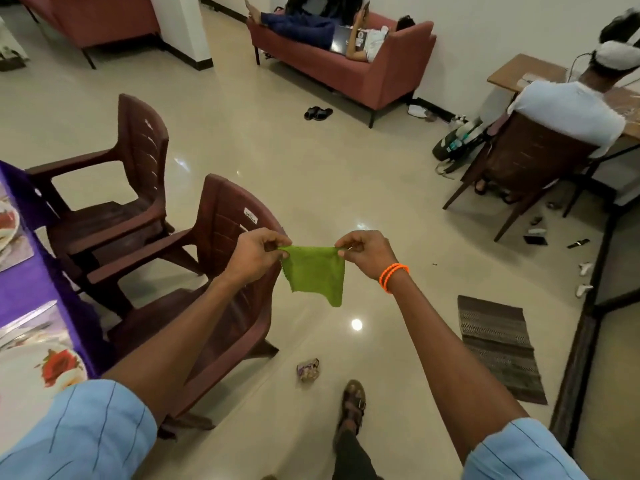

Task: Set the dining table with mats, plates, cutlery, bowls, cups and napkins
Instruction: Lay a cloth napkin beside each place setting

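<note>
A small green cloth napkin (pixel 313 273) hangs in the air above the floor, stretched between both hands. My left hand (pixel 254 254) pinches its upper left corner and my right hand (pixel 367 252) pinches its upper right corner. The dining table (pixel 20 299) with a purple cloth lies at the far left edge. On it a white plate with a red flower print (pixel 38 379) sits near me, with a knife (pixel 27 317) on a mat beyond it. Another plate (pixel 7 225) shows farther along the table.
Two brown plastic chairs (pixel 221 271) (pixel 114 199) stand by the table, the nearer one just under my left arm. A crumpled wrapper (pixel 307 369) and a striped floor mat (pixel 500 348) lie on the tiled floor. One person sits at a desk far right; another lies on a red sofa (pixel 346 64).
</note>
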